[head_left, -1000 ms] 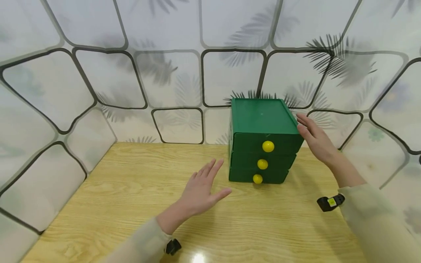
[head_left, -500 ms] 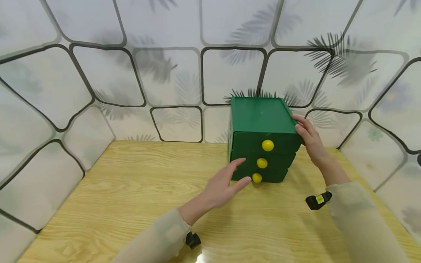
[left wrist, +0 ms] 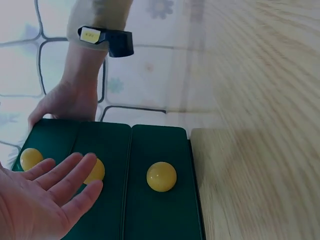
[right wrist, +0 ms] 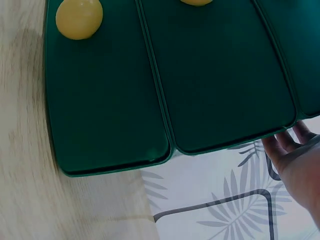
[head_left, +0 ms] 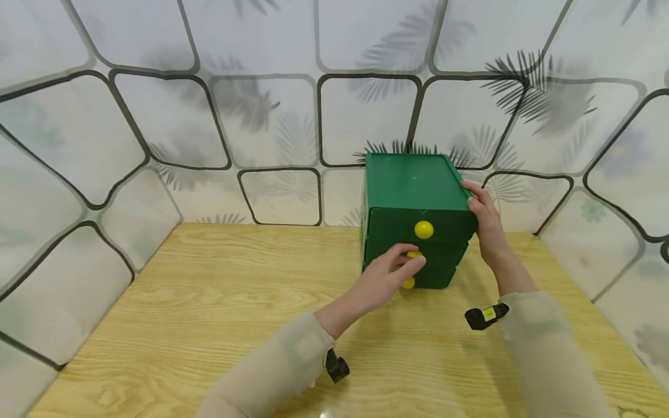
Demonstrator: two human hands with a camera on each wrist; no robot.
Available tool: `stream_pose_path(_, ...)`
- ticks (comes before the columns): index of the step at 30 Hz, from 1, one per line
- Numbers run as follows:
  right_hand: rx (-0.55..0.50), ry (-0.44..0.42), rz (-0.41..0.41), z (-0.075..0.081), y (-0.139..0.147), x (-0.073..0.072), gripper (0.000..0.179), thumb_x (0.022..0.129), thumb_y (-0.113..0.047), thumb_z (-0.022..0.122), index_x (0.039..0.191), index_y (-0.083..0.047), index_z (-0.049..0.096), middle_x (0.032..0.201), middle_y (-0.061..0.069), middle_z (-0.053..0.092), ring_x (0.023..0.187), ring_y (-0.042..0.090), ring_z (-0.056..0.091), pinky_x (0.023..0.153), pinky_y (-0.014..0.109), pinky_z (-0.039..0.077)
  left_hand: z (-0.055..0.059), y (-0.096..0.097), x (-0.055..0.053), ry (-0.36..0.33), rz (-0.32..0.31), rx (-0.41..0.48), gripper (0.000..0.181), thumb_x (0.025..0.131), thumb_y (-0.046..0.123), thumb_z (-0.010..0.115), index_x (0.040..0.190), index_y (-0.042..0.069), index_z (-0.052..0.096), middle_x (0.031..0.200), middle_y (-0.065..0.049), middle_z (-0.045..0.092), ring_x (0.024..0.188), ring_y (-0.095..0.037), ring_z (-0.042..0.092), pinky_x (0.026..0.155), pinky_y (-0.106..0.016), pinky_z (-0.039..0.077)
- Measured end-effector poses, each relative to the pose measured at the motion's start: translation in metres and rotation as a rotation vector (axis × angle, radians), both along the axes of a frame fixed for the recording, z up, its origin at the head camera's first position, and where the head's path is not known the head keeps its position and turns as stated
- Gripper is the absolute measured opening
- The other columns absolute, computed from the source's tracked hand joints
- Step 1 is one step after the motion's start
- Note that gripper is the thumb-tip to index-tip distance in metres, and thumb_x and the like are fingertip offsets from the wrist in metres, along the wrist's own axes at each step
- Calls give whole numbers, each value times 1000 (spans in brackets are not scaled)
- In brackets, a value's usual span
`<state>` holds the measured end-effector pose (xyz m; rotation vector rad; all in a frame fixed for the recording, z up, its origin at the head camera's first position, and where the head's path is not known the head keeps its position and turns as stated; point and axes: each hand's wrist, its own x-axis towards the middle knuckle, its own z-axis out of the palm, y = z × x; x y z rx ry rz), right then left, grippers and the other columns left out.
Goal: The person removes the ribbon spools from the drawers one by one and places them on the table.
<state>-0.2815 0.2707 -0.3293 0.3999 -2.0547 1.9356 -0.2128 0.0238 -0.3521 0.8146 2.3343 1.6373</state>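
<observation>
A small green drawer cabinet (head_left: pixel 418 180) with three drawers, each bearing a round yellow knob, stands on the wooden table. My left hand (head_left: pixel 384 278) is at its front, with the middle knob (head_left: pixel 415 254) showing between thumb and forefinger. In the left wrist view, the extended fingers (left wrist: pixel 75 200) of this hand partly cover that knob. The top knob (head_left: pixel 424 230) shows fully, while the bottom knob (head_left: pixel 408 283) is partly behind my left hand. My right hand (head_left: pixel 488 223) rests along the cabinet's upper right side, its fingers laid on the edge. All drawers are closed.
The light wood table (head_left: pixel 235 302) spreads left and in front of the cabinet. Patterned wall covering (head_left: pixel 282 122) rises close behind and on both sides. Small black wrist cameras hang under both sleeves, the right one (head_left: pixel 486 316) near the table.
My left hand has moved right and up from the table area to the middle knob. My right hand has come in against the cabinet's right side. The cabinet looks unmoved.
</observation>
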Motion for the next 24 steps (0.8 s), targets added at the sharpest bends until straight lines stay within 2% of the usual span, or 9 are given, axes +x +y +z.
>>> stream_pose_path(5, 16, 2, -17, 0, 0, 0, 41, 103, -34, 41, 142, -25, 46, 144, 3, 34, 115, 19, 41, 89, 26, 36, 3, 12, -10, -84, -1, 103, 51, 100, 50, 45, 132, 11, 54, 116, -7, 68, 94, -19, 68, 85, -37, 51)
stream_pose_path(10, 56, 21, -28, 2, 4, 2, 41, 103, -30, 43, 143, -23, 47, 141, 3, 40, 111, 15, 46, 86, 21, 40, 4, 24, -19, -189, 24, 219, 50, 99, 50, 49, 126, 9, 59, 102, -5, 72, 80, -18, 70, 80, -53, 52)
stream_pose_path(14, 77, 33, -18, 3, 8, 2, 40, 103, -26, 46, 143, -21, 48, 139, 6, 44, 108, 11, 51, 82, 18, 44, 7, 30, -22, -241, 43, 268, 50, 98, 50, 51, 126, 9, 60, 91, -5, 74, 71, -20, 71, 76, -58, 51)
stream_pose_path(20, 71, 23, -8, 3, 9, 1, 39, 103, -23, 47, 141, -22, 51, 145, 16, 39, 107, 9, 53, 80, 19, 45, 8, 34, -24, -246, 76, 288, 49, 98, 50, 52, 120, 9, 64, 84, -4, 74, 69, -22, 71, 69, -52, 54)
stream_pose_path(24, 48, 40, -12, 4, 9, 0, 35, 102, -21, 50, 137, -22, 55, 135, 7, 48, 103, 8, 55, 80, 19, 46, 8, 38, -26, -242, 105, 322, 47, 97, 50, 53, 114, 8, 68, 81, -5, 73, 67, -23, 71, 60, -40, 56)
